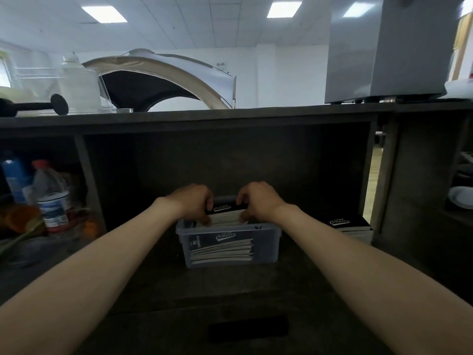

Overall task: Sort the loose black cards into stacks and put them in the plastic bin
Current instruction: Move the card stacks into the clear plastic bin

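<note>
A clear plastic bin (268,245) stands on the dark shelf in front of me. Inside it a stack of black cards (221,248) with white script shows through the front wall. Above the bin's back half, both hands hold a second stack of black cards (225,213). My left hand (193,202) grips that stack's left end with curled fingers. Its right end is gripped by my right hand (257,201). Another stack of black cards (350,225) lies on the shelf at the right, against the divider.
The shelf sits inside a dark wooden cubby (230,160) with upright dividers on both sides. Bottles (51,198) and packets fill the left compartment. A white plate (462,197) is at the far right. On top stand a grey box (389,49) and a clear container (79,85).
</note>
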{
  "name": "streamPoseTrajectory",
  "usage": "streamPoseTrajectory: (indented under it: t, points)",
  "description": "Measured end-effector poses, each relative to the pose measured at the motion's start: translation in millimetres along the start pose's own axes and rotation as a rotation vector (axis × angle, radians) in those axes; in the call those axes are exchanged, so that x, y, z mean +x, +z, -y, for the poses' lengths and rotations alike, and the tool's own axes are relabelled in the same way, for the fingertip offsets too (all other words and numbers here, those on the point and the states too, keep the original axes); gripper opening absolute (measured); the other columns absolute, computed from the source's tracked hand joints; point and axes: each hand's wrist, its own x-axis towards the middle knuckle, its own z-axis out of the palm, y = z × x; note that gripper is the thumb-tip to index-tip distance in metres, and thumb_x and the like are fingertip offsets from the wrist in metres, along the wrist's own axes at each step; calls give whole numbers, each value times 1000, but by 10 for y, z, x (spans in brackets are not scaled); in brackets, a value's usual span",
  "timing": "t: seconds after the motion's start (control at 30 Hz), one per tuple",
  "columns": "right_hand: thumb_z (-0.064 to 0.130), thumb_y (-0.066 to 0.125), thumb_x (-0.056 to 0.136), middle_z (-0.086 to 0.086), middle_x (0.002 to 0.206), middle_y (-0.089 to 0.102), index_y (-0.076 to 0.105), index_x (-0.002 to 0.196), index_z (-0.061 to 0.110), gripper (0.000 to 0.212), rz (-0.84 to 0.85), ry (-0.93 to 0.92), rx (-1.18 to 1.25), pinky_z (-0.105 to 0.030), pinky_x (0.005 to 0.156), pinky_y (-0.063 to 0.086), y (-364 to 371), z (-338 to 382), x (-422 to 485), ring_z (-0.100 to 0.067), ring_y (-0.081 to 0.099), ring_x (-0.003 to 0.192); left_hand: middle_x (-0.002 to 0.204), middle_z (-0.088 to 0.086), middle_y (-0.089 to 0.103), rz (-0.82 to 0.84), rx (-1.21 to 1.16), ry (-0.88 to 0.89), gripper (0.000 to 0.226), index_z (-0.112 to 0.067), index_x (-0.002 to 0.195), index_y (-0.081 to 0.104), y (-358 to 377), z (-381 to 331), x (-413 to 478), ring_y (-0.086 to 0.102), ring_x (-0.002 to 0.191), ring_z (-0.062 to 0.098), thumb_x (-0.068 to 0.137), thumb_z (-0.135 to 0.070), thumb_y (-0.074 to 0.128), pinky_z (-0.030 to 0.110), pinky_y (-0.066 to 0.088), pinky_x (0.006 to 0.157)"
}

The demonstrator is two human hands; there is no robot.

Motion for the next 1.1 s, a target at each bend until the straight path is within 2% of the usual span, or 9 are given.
streamPoseTrajectory:
  t: [0.13, 0.3, 0.4, 0.5, 0.57, 0.67, 0.77, 1.0, 1.1]
  points:
    - [25, 83, 72, 8, 106, 62, 64, 105, 28, 38, -5, -30, 50, -32, 85, 53, -91, -56, -79, -10, 59, 98, 94, -11, 60, 33, -6, -10, 35, -33, 84, 58, -53, -68, -2, 59, 88, 9, 70, -29, 90, 29, 53, 77]
    - [33, 82, 73, 10, 93, 66, 65, 88, 34, 22, -232, 65, 52, -31, 80, 54, -583, -453, -324, -8, 62, 91, 95, -9, 65, -100, -232, 118, 22, -29, 90, 65, -146, -544, 90, 62, 88, 9, 78, -31, 84, 30, 54, 77]
    - [34, 83, 72, 9, 93, 65, 69, 92, 27, 25, -36, 251, -17, -27, 76, 48, -891, -844, -579, -10, 60, 91, 92, -8, 68, -112, -352, 241, 15, -27, 91, 67, -178, -1029, 188, 65, 88, 11, 84, -34, 79, 34, 58, 80]
    - [36, 86, 65, 7, 102, 63, 66, 98, 26, 40, 242, 388, -122, -29, 79, 48, -1041, -1130, -852, -13, 57, 96, 90, -7, 69, -22, -367, 334, 19, -28, 88, 66, -139, -1504, 307, 66, 84, 11, 82, -39, 81, 33, 57, 75]
    - [33, 87, 65, 7, 109, 59, 62, 107, 25, 49, 345, 411, -192, -27, 75, 47, -1053, -1249, -969, -13, 54, 97, 90, -5, 70, 74, -320, 362, 25, -27, 88, 66, -66, -1792, 402, 66, 84, 12, 79, -43, 82, 30, 54, 71]
    - [26, 85, 68, 4, 116, 54, 58, 116, 26, 55, 390, 427, -219, -25, 75, 50, -968, -1423, -1039, -16, 53, 100, 93, -4, 69, 209, -186, 346, 35, -21, 91, 67, 100, -2141, 564, 62, 83, 13, 75, -47, 84, 28, 50, 67]
    - [17, 84, 67, 3, 117, 52, 56, 104, 30, 48, 362, 432, -183, -32, 83, 54, -859, -1613, -1062, -18, 53, 102, 96, -3, 65, 265, -113, 328, 35, -24, 86, 63, 294, -2334, 697, 59, 83, 13, 73, -47, 86, 29, 46, 66]
    - [14, 88, 61, 0, 107, 56, 49, 87, 24, 48, 351, 371, -143, -25, 57, 51, -848, -1766, -1135, -24, 60, 95, 94, -7, 52, 244, -137, 320, 43, -28, 80, 50, 506, -2376, 760, 53, 85, 14, 69, -41, 88, 30, 40, 63]
    - [13, 88, 61, -2, 104, 57, 48, 85, 22, 48, 360, 379, -118, -25, 56, 53, -855, -1750, -1159, -25, 62, 92, 94, -6, 54, 265, -147, 333, 40, -27, 80, 50, 476, -2391, 723, 54, 85, 15, 70, -38, 88, 30, 41, 63]
